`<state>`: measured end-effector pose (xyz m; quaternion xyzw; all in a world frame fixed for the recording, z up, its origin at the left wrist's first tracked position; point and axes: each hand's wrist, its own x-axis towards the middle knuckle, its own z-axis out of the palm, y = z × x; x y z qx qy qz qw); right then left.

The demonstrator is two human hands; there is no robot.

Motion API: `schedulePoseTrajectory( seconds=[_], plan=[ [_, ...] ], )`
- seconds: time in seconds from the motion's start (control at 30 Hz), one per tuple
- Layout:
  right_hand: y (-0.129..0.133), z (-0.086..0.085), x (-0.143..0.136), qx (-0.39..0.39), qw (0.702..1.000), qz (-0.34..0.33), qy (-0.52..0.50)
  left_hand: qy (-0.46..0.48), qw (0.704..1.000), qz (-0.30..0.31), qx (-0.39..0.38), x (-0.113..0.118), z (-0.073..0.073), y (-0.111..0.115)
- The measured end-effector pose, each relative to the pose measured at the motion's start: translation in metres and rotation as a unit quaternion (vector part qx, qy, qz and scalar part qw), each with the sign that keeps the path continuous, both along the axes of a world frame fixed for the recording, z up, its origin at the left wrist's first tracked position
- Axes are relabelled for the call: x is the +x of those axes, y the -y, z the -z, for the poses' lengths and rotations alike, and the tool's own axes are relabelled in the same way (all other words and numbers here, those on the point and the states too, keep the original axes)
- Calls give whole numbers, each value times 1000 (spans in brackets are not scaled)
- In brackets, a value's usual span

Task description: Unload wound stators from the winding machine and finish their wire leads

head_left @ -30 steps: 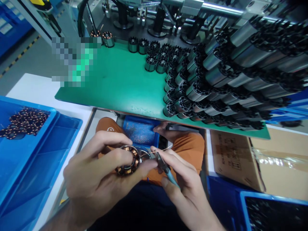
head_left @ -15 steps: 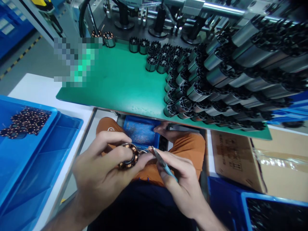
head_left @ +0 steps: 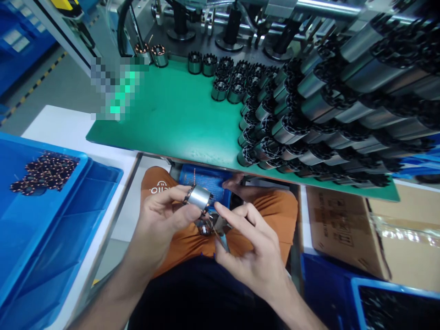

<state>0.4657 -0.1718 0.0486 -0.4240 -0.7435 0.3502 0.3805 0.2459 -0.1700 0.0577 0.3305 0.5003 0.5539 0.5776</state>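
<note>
Between the fingers and thumb of my left hand [head_left: 165,215] is a metal stator [head_left: 199,197], turned so its silver side faces up. Close to its right, my right hand [head_left: 254,243] holds a blue-handled tool [head_left: 222,240], whose tip is near the stator's lower edge. A second shiny part [head_left: 205,228] shows just below the stator, partly hidden; what it rests on is unclear. Both hands are above my lap, in front of the green board [head_left: 172,114].
Rows of black-toothed metal stators [head_left: 288,128] crowd the board's right side. Two copper-wound ones [head_left: 159,56] stand at its back left. A blue bin [head_left: 20,229] with wound parts is at left; cardboard boxes [head_left: 338,229] and another bin [head_left: 355,298] at right. Machinery runs behind.
My left hand has turned the stator from its ring end showing to its side showing. The tool in my right hand has swung lower, and the view has shifted slightly.
</note>
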Motion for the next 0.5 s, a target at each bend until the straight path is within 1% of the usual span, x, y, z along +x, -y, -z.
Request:
schedulePoseTrajectory(
  seconds=[0.1, 0.2, 0.33, 0.43, 0.5],
  plan=[
    [1, -1, -2, 28, 1000, 14, 2, -10, 1000, 10, -15, 4, -3, -1],
    [0, -4, -1, 36, 999, 27, 4, -15, 999, 34, -11, 6, -7, -2],
    [0, -8, 0, 40, 999, 33, -1, 10, 999, 39, 10, 11, -12, -3],
    [-1, -8, 1, 39, 999, 28, -10, 40, 998, 44, -3, 16, -16, -3],
    [-1, -7, 0, 34, 999, 23, -17, 60, 997, 36, -12, 20, -19, -3]
  ],
)
